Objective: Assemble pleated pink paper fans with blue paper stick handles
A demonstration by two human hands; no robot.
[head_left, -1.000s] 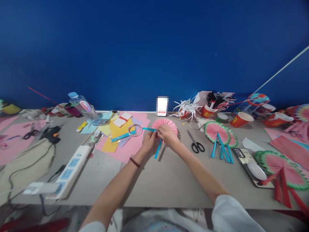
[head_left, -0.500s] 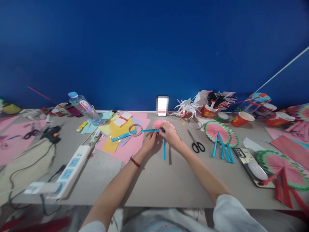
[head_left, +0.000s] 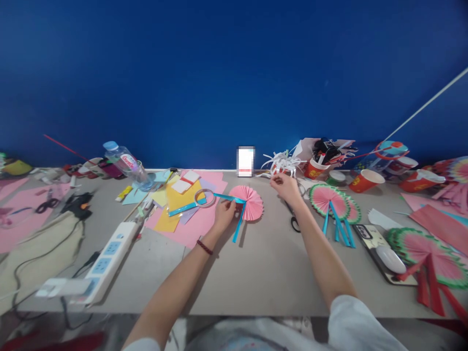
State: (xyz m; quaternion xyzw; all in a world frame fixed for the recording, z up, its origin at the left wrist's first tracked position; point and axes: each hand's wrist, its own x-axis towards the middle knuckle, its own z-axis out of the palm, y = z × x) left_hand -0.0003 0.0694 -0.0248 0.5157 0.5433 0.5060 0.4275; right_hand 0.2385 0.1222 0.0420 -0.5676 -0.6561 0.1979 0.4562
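My left hand (head_left: 224,214) is closed at the left edge of a round pleated pink paper fan (head_left: 254,204), pinching it where the blue strips join. One blue paper strip (head_left: 238,227) hangs down from the fan, and another runs left to a clear tape roll (head_left: 205,197) lying on coloured sheets. To the right, over the table, my right hand (head_left: 287,188) has its fingertips pressed together. Whatever lies between them is too small to make out. Beneath its wrist, black-handled scissors (head_left: 295,224) are partly covered. White shredded paper strips (head_left: 283,162) stand just behind that hand.
Finished-looking green-edged pink fans (head_left: 329,201) lie to the right, near a phone with a white mouse (head_left: 390,258) on it. Red paper cups (head_left: 366,181) line the wall. At left are a water bottle (head_left: 127,163), a power strip (head_left: 109,258) and pink paper sheets (head_left: 204,225).
My right hand has left the fan and moved right, toward the white paper strips. The pink fan is now uncovered, and its hanging blue strip slants to the left. My left hand stays by it.
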